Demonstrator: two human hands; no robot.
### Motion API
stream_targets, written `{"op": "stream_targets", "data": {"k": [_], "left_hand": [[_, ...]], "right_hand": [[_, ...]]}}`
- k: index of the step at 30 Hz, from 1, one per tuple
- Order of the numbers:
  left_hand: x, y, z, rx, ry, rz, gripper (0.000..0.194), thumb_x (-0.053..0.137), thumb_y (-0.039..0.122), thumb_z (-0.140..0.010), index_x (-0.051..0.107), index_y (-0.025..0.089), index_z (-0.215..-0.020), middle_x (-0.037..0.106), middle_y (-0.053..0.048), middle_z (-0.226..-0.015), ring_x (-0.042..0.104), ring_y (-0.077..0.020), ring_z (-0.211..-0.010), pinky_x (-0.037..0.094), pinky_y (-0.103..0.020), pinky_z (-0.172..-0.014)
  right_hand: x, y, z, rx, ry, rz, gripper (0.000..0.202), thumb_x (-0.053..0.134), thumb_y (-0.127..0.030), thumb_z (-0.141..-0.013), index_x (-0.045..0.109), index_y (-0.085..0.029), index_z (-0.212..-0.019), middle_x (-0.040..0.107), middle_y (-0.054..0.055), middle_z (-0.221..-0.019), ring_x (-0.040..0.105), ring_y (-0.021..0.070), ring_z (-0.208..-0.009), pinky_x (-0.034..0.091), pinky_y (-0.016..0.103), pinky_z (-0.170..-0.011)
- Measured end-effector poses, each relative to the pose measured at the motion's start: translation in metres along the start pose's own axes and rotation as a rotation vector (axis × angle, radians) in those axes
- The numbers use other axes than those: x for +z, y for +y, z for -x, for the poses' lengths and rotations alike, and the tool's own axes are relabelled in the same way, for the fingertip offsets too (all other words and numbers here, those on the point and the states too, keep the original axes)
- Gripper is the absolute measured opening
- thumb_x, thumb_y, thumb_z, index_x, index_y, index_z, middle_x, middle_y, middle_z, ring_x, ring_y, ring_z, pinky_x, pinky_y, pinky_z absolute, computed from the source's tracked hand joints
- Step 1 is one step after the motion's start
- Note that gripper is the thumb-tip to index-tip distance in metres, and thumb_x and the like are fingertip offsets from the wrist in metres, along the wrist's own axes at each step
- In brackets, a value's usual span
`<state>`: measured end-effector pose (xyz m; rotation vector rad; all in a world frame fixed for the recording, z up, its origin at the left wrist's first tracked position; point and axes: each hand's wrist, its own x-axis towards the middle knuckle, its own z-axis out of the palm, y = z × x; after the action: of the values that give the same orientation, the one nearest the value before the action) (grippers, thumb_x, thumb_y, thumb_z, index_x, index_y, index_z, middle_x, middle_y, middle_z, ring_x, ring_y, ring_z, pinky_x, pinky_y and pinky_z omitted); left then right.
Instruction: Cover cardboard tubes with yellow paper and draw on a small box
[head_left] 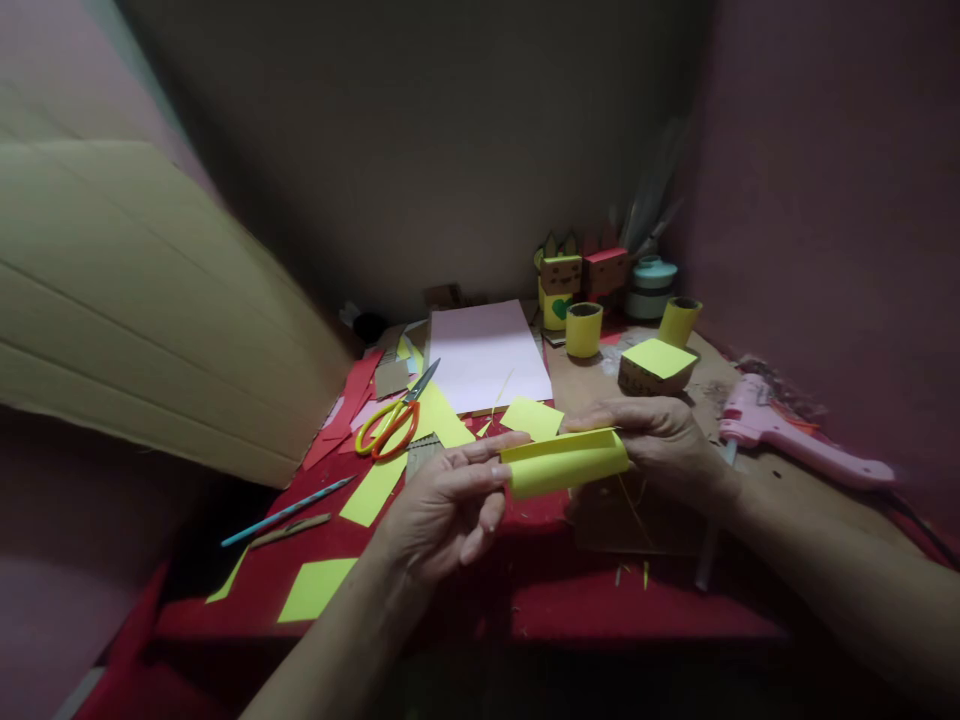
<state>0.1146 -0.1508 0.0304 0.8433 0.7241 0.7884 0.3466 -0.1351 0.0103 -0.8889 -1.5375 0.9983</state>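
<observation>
Now the left hand (pixel 454 505) and right hand (pixel 664 445) grasp, between their fingers, a smooth yellow paper (pixel 566 474), curled lengthwise.

I am working in dim light, the back wall (pixel 450 200) sinking into grey-black. Light is seemingly falling from above, its source lying outside my view. The yellow roll (pixel 566 470) and the pale sheet (pixel 487 350) are catching most of it; a soft shadow is lying beneath my right hand (pixel 660 440), and below the table (pixel 577 605) darkness is swallowing detail. The wide lens is tilting the right wall (pixel 840 200) and stretching my right forearm (pixel 840 590). Fine textures are smearing softly.
</observation>
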Motion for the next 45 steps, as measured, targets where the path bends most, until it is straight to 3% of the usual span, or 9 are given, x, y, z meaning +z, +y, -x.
{"op": "stream_targets", "data": {"k": [5,9,17,22,26,29,34,40,45], "left_hand": [[0.005,0.0,0.002,-0.023,0.047,-0.001,0.045,0.058,0.009,-0.08,0.054,0.005,-0.124,0.064,-0.004,-0.052,0.048,-0.0061,-0.029,0.034,-0.011,-0.027],[0.009,-0.001,0.003,0.023,0.063,-0.054,0.044,0.058,0.01,-0.08,0.055,0.005,-0.124,0.059,0.0,-0.047,0.043,-0.0032,-0.028,0.031,-0.009,-0.028],[-0.002,-0.004,0.003,0.061,0.041,-0.205,0.041,0.057,0.027,-0.083,0.058,0.011,-0.12,0.057,0.001,-0.042,0.039,-0.0058,-0.026,0.025,-0.014,-0.027],[0.002,-0.01,0.003,0.304,0.315,-0.477,0.025,0.071,0.023,-0.073,0.068,0.016,-0.096,0.063,0.0,-0.07,0.047,-0.0046,-0.046,0.037,-0.016,-0.042],[0.007,-0.014,0.003,0.675,0.358,-0.845,0.015,0.062,0.017,-0.079,0.071,0.019,-0.091,0.061,-0.002,-0.082,0.058,-0.0142,-0.075,0.046,-0.025,-0.065],[0.007,-0.016,0.001,0.851,0.326,-1.041,0.015,0.059,0.012,-0.081,0.072,0.019,-0.087,0.061,-0.003,-0.081,0.059,-0.0152,-0.077,0.046,-0.026,-0.067],[0.009,-0.016,-0.003,0.942,0.334,-1.053,0.018,0.057,0.008,-0.081,0.071,0.02,-0.085,0.064,-0.003,-0.08,0.061,-0.0142,-0.075,0.047,-0.025,-0.066],[0.014,-0.012,-0.008,0.955,0.363,-1.018,0.014,0.059,0.011,-0.08,0.069,0.02,-0.077,0.066,-0.002,-0.077,0.063,-0.0157,-0.073,0.049,-0.026,-0.066],[0.013,-0.002,-0.013,0.992,0.299,-1.138,0.015,0.057,0.01,-0.081,0.069,0.019,-0.08,0.066,-0.003,-0.081,0.063,-0.0153,-0.075,0.048,-0.025,-0.066]], "right_hand": [[0.0,0.002,-0.001,0.002,-0.011,-0.009,0.017,0.069,-0.019,-0.073,0.077,-0.032,-0.08,0.076,0.0,-0.083,0.069,0.0166,-0.075,0.057,0.027,-0.065],[-0.001,0.004,-0.002,0.009,-0.019,-0.045,0.017,0.07,-0.019,-0.072,0.077,-0.031,-0.081,0.076,-0.001,-0.086,0.07,0.0159,-0.078,0.057,0.026,-0.069],[0.0,0.002,-0.002,0.112,-0.002,-0.203,0.018,0.075,-0.018,-0.065,0.077,-0.031,-0.078,0.076,0.0,-0.082,0.07,0.0167,-0.073,0.058,0.028,-0.068],[0.002,0.002,-0.001,0.14,-0.01,-0.269,0.017,0.078,-0.023,-0.063,0.078,-0.03,-0.079,0.076,0.001,-0.081,0.071,0.0198,-0.075,0.058,0.032,-0.073],[0.003,0.006,0.0,0.149,-0.024,-0.276,0.019,0.077,-0.02,-0.064,0.078,-0.03,-0.08,0.076,0.001,-0.081,0.071,0.0181,-0.075,0.058,0.028,-0.069],[0.003,0.009,0.001,0.172,-0.023,-0.261,0.018,0.077,-0.019,-0.064,0.078,-0.027,-0.08,0.077,0.002,-0.082,0.07,0.017,-0.073,0.057,0.026,-0.068],[0.003,0.007,0.0,0.203,0.004,-0.261,0.017,0.077,-0.019,-0.062,0.078,-0.024,-0.079,0.077,0.004,-0.082,0.07,0.018,-0.072,0.058,0.03,-0.07],[0.0,0.01,-0.002,0.173,-0.026,-0.325,0.023,0.078,-0.019,-0.064,0.077,-0.026,-0.086,0.077,0.004,-0.08,0.071,0.0173,-0.07,0.058,0.03,-0.072],[-0.005,0.009,-0.005,0.165,-0.086,-0.326,0.026,0.076,-0.023,-0.069,0.075,-0.025,-0.095,0.076,0.005,-0.089,0.071,0.0189,-0.08,0.056,0.036,-0.082]]}}
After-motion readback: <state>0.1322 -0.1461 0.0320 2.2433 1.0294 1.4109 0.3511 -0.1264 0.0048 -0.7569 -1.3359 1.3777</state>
